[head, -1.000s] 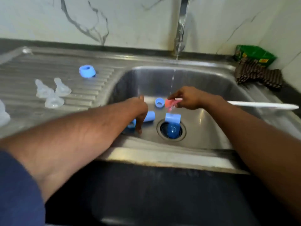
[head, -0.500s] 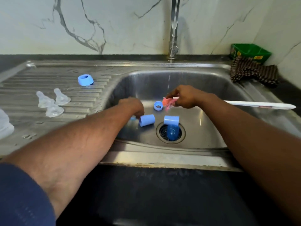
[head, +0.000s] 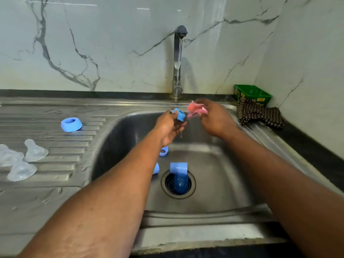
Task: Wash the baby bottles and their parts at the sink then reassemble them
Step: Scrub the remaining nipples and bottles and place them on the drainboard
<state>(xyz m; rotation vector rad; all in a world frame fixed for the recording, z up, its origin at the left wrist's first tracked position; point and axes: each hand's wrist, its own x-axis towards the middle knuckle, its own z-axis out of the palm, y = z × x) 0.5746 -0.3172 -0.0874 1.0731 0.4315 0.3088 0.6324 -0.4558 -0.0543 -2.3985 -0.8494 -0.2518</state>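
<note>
- Head view: a person's two bare forearms reach over a steel sink [head: 214, 183] set in a counter [head: 46, 202].
- The left hand [head: 168, 125] is raised above the basin, its fingers [head: 174, 113] pinching a blue ring collar [head: 179, 114] just below the running tap [head: 177, 58].
- The right hand [head: 214, 118] is beside it, fingers curled round a pink scrub cloth [head: 194, 109] that sits near the collar; whether they touch cannot be told.
- In the basin, a blue cap [head: 179, 176] lies over the drain, with a small blue ring [head: 164, 151] and another blue piece [head: 156, 168] partly hidden by the left arm.
- On the draining board, a second blue collar [head: 71, 124] and three clear teats [head: 22, 161] lie apart.
- A striped cloth [head: 260, 115] and green box [head: 251, 94] sit in the right corner.
</note>
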